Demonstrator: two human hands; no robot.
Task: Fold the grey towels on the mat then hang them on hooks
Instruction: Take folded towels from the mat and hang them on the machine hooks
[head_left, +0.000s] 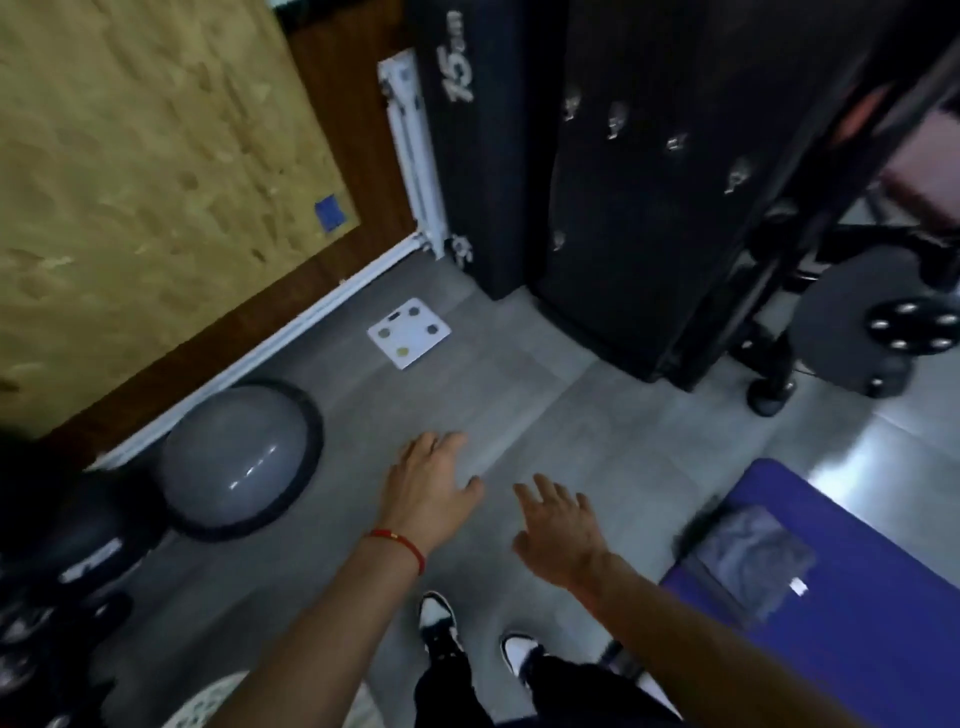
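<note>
1. I see my left hand (428, 480) and right hand (558, 530) spread wide over the floor, holding nothing.
2. A grey towel (753, 558) lies on the blue mat (857, 639), off to my right.
3. The hooks (675, 143) sit on a dark panel (blurred), so I could mis-hang a towel there.

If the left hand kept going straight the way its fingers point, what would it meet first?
Probably nothing close: the left hand is open, fingers aimed up-frame over bare grey floor. The white scale lies slightly left of that line; depth is unclear.
</note>
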